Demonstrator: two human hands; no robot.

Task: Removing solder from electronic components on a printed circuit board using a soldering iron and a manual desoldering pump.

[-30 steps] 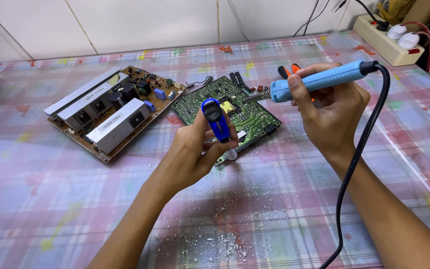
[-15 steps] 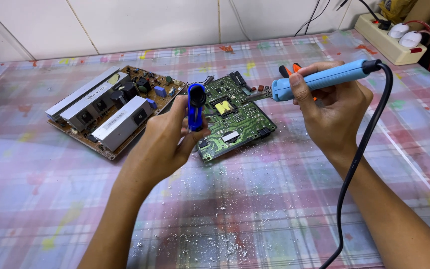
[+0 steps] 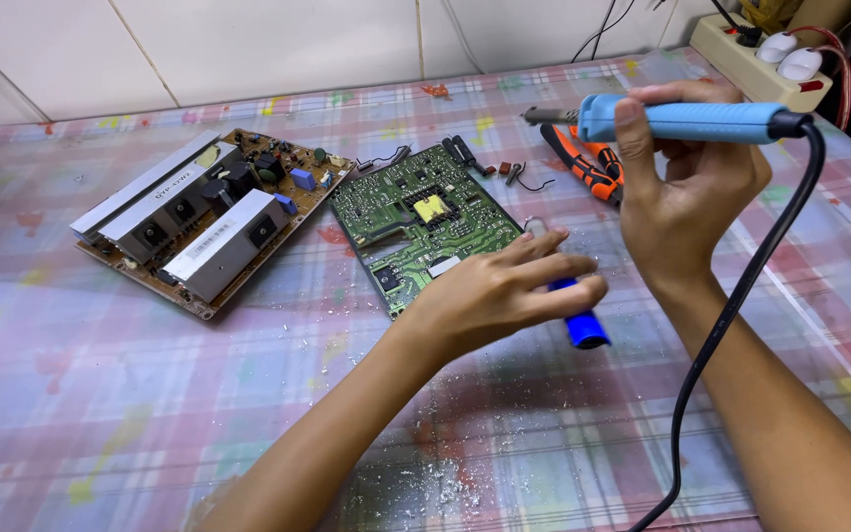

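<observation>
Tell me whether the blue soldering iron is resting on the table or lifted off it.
Lifted. The right hand holds the soldering iron level in the air, tip pointing left above the orange pliers, its black cord hanging down.

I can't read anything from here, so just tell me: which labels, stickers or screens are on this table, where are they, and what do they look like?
White label strips: on the grey metal bars of the brown circuit board, far left; narrow, small dark print.
Yellow sticker: middle of the green circuit board; small square.
White label: same board, near the left hand; small rectangle.
No screens or packages.

A home repair bench: circuit boards, pliers (orange-handled), power strip, plaid tablecloth.
</observation>
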